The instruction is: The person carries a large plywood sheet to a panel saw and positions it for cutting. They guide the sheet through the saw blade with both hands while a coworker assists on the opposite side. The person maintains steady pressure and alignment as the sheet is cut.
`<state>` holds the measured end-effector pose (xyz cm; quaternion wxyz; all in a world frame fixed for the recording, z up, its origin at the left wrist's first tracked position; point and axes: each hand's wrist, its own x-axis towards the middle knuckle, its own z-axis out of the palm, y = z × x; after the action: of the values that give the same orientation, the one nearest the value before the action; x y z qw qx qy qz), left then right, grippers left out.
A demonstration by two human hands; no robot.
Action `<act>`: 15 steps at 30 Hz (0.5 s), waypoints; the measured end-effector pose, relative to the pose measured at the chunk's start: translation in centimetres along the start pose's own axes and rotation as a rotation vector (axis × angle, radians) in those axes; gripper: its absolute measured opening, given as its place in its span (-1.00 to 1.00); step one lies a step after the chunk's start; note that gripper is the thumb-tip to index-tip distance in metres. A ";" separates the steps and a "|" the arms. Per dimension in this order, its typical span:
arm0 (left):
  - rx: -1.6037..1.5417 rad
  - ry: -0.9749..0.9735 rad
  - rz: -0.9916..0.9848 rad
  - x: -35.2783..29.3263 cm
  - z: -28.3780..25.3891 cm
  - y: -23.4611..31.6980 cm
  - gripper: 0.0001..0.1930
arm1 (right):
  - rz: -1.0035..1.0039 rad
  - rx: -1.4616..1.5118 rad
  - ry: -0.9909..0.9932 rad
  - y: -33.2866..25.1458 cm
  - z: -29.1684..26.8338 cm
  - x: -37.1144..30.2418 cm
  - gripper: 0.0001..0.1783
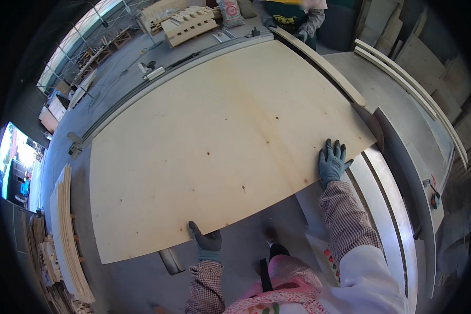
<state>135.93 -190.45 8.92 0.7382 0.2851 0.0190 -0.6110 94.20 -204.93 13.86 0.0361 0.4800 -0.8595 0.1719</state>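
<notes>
A large pale plywood sheet (209, 152) with several dark knots lies across a metal machine table. At its near edge, my left hand (208, 243), in a blue-grey glove, grips the sheet with the thumb on top and the other fingers underneath, mostly hidden. Near the right corner, my right hand (333, 163), gloved alike, is laid flat on the sheet with its fingers spread. A narrow wooden strip (324, 68) runs along the sheet's far right edge. Its far end is by the gloved hands of a co-worker (295, 23).
Beside my right arm are the metal rails (384, 193) of the machine and a curved guard plate (411, 183). Two long strips (413, 83) lie on the side table, with a tape measure (435, 200) nearer. Stacked boards (68, 235) stand at left; a slotted wooden pallet (188, 26) is behind.
</notes>
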 end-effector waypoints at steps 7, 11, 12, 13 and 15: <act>0.147 0.069 0.058 -1.3 0.4 0.9 -0.38 | -0.017 0.059 -0.010 -0.2 0.1 -2.9 -0.45; 0.174 0.041 0.047 -2.7 -1.7 2.4 -0.38 | -0.037 0.052 0.044 -0.4 0.6 -6.0 -0.45; 0.168 0.022 0.034 -2.6 -2.6 2.8 -0.38 | -0.018 0.056 0.024 -0.5 0.7 -6.5 -0.44; 0.154 0.003 0.020 -2.6 -3.4 2.9 -0.39 | -0.016 0.042 0.011 -0.4 0.5 -6.8 -0.44; 0.124 0.048 -0.010 -2.7 -4.1 2.8 -0.41 | -0.015 0.012 -0.031 -0.1 0.4 -7.3 -0.44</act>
<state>139.09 -185.92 7.59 0.7156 0.3446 0.0001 -0.6076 98.26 -199.20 11.82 0.0212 0.4894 -0.8552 0.1691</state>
